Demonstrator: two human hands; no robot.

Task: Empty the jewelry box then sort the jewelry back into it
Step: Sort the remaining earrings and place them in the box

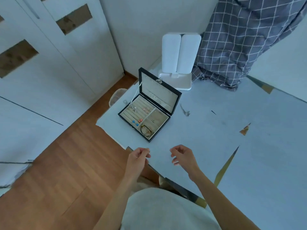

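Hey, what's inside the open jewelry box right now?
The jewelry box holds earrings in its ring rolls and a bracelet in the near compartment. Anything under the padding is hidden.

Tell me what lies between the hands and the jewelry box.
Only bare table, in the head view, separates the left hand and right hand from the jewelry box.

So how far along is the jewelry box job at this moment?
Judging by this frame alone, barely started, or nearly finished. The jewelry box stands open, with earrings in the ring rolls and a bracelet in the near compartment. A small piece lies on the table beside it. The left hand and right hand hover, loosely curled, apparently holding nothing.
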